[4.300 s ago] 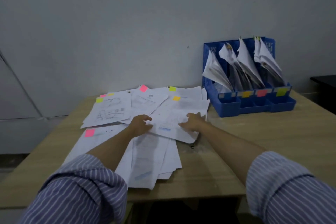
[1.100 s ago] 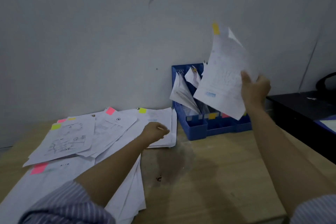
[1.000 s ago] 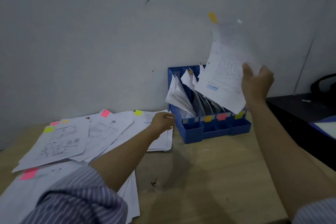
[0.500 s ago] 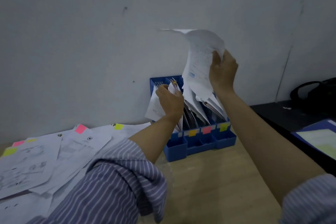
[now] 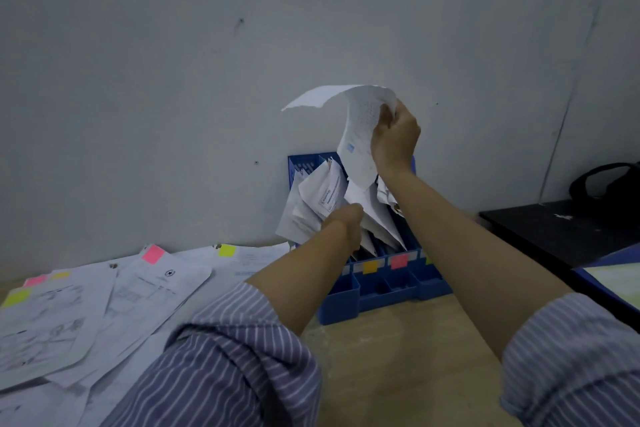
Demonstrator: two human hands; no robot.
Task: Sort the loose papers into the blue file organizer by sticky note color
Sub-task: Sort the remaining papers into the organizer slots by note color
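we see a curled white sheet (image 5: 360, 135) above the blue file organizer (image 5: 388, 291), whose slots hold leaning papers (image 5: 322, 201); loose papers (image 5: 114, 302) with coloured notes lie left.

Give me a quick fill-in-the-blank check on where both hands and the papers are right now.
1. The right hand grips a curled ____ above the blue file organizer.
2. The left hand reaches into the papers already filed in the ____.
3. The loose papers on the wooden table lie to the organizer's ____.

Missing: sheet of paper; organizer; left
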